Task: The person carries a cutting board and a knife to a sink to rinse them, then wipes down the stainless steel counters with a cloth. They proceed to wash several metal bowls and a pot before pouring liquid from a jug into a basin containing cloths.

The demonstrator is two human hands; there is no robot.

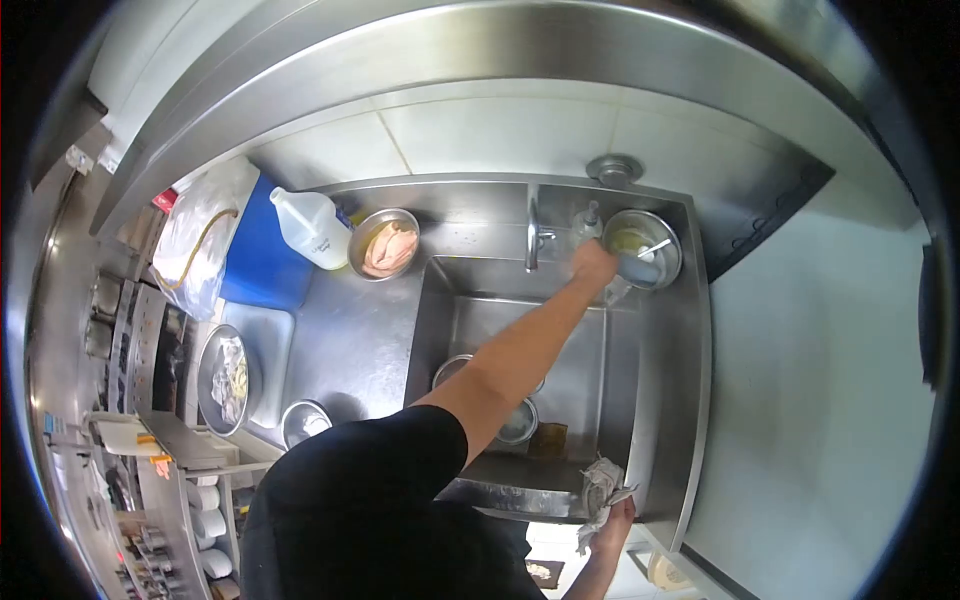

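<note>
My left hand (597,262) reaches across the sink to its back right corner, fingers closed. It is at a blurred grey-blue piece (638,268) whose kind I cannot make out, over the rim of a metal bowl (672,240). Inside that bowl are yellowish liquid and a white handle (655,246). A clear pump bottle (584,226) stands just behind the hand. At the sink's front right edge my right hand (614,528) grips a crumpled pale cloth (603,488).
The steel sink (620,380) holds round metal bowls (519,424), partly behind my arm, and a brown flat piece (548,440). The tap (532,235) rises at the back. Leftward are a bowl of pinkish pieces (390,248), a white jug (312,228) and a blue box (262,255).
</note>
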